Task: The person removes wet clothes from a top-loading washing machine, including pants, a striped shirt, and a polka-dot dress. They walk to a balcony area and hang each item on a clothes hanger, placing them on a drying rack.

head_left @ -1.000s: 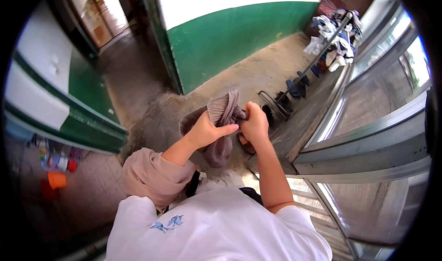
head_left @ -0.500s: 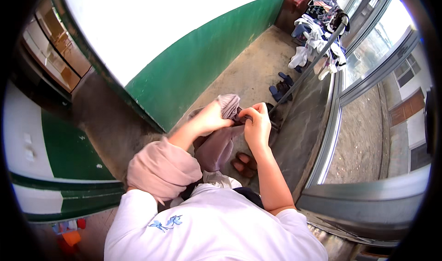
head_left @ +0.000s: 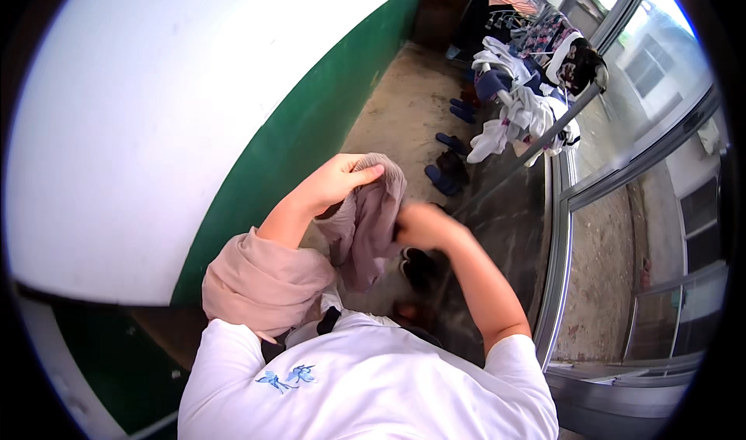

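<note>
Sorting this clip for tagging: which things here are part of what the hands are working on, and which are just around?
In hand:
- mauve-grey garment, held up by the left hand and the blurred right hand
- pink cloth draped over the left forearm

Lying about:
- drying rail hung with clothes
- dark shoes on the floor
- green and white wall
- window frame

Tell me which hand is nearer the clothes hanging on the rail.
Right. The right hand grips the mauve cloth on the side toward the hanging clothes; the left hand holds its top, nearer the green wall.
</note>
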### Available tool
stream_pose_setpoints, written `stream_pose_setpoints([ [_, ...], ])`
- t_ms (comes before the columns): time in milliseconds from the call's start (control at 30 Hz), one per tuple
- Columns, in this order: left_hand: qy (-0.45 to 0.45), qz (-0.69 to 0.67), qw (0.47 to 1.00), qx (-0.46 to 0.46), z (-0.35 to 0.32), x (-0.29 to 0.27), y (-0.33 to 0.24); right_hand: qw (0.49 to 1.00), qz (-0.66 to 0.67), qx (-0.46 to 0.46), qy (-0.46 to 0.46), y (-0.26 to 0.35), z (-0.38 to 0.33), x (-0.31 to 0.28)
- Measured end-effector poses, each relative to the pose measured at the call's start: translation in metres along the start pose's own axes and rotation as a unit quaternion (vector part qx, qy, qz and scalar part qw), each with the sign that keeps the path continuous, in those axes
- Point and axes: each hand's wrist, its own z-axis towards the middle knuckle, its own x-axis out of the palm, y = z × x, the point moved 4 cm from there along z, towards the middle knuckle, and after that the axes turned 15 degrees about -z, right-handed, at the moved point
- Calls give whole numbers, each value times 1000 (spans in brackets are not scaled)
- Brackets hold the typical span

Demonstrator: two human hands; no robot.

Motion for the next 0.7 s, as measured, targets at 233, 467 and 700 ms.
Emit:
stream_pose_setpoints([
  [233,89,191,967,146,159,-59,-59,891,263,135,-343,-81,75,-144],
  [467,83,92,974,192,300,-71,-112,893,160,256,-333,-207,153,-199],
  [700,181,325,927,48,488,-146,-102,760,337,125,-541,-331,183,-287],
])
